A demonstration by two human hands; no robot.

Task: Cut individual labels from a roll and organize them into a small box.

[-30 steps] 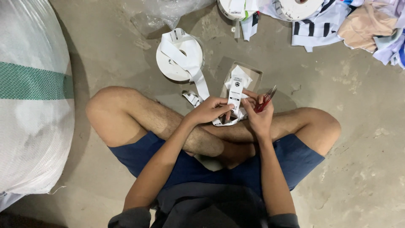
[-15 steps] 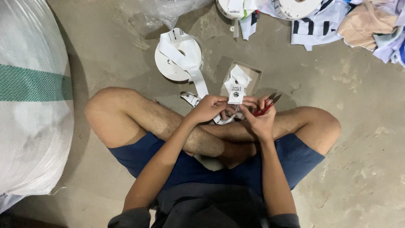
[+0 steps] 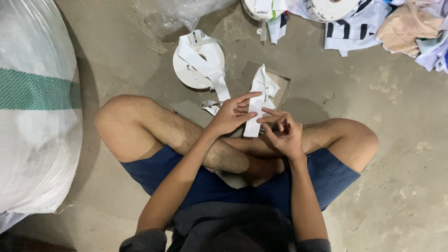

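While you sit cross-legged on the concrete floor (image 3: 387,93), the head view, the only one here, looks straight down at both your hands above your shins. Your left hand (image 3: 232,114) is loosely curled, forefinger stretched out, and its fingertips press against a white label strip (image 3: 254,114) that stands almost upright between the two hands. Your right hand (image 3: 281,133) sits just beside the strip's lower end, fingers half bent around something small and reddish; what that is, and how firmly you hold it, cannot be told from here. The strip's top spreads into folded white pieces over a small open cardboard box (image 3: 282,84) lying on the floor just beyond your hands.

Judging by how it bends and folds, the strip is light, thin and limp, like woven ribbon: it should not break, but it will flop and twist if held at one end only. A pinch by the flat faces near the part you work on, with the other hand steadying farther along, looks the surest hold.

Beyond your left knee lies a white tape roll (image 3: 198,65), its loose tail trailing toward your left hand. A large white woven sack (image 3: 32,116) with a green band fills the left edge, clear plastic wrap (image 3: 177,16) sits above the roll, and more rolls and mixed cloth scraps (image 3: 401,28) lie along the top.
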